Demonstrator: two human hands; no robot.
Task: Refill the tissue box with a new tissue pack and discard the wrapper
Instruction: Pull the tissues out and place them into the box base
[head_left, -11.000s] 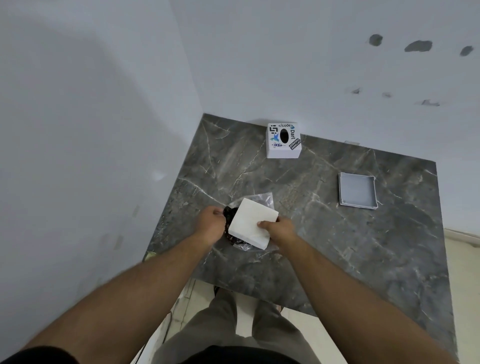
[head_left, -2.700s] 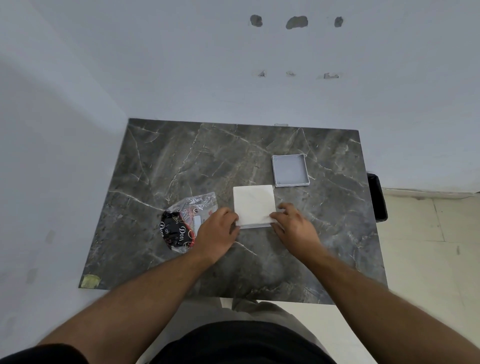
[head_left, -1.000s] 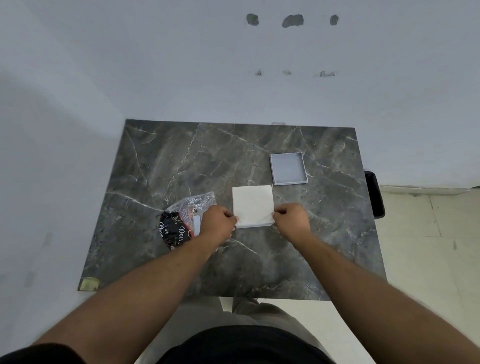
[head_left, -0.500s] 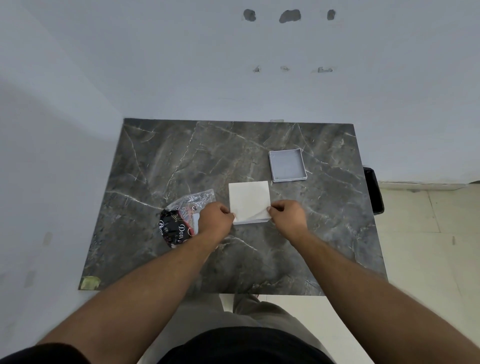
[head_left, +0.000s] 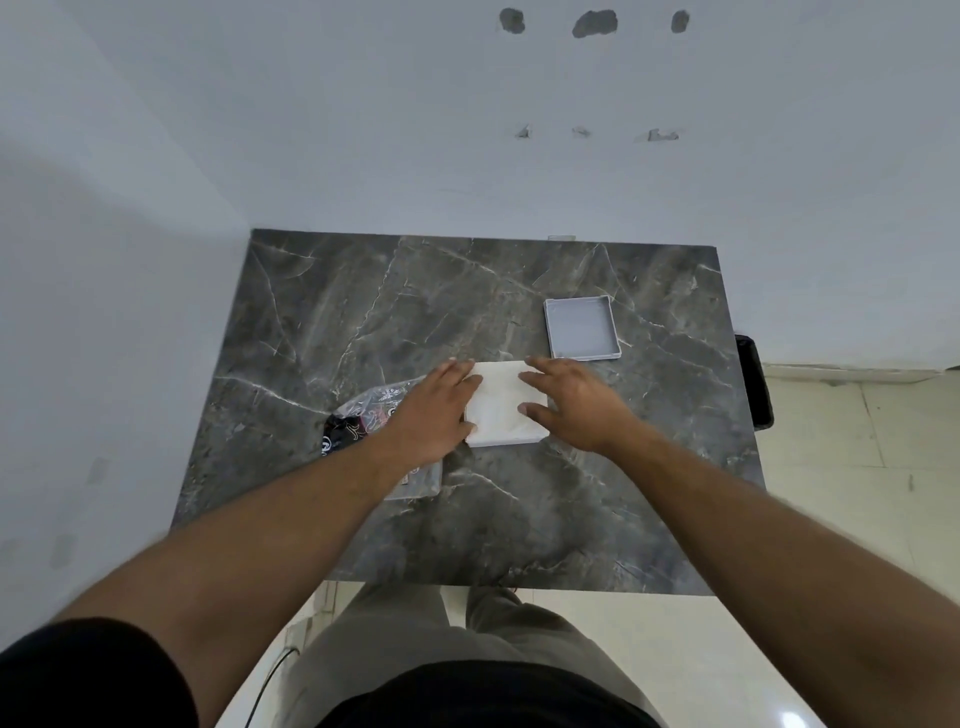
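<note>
Both hands, left hand (head_left: 434, 415) and right hand (head_left: 574, 402), are now flattening open fingers over the tissue stack (head_left: 504, 410) mid-frame, no longer pinching its edges; boxing it is coming next.

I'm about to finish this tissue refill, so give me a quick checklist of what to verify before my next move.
1. Tissue stack lies flat on the table: ok.
2. Left hand and right hand flank the stack, fingers spread: ok.
3. Grey lid free and apart from the stack: ok.
4. Wrapper discarded: not ok, it is on the table under the left wrist.
5. Printed box cover in view: not ok.
6. Bin beside the table, open: cannot tell.
</note>
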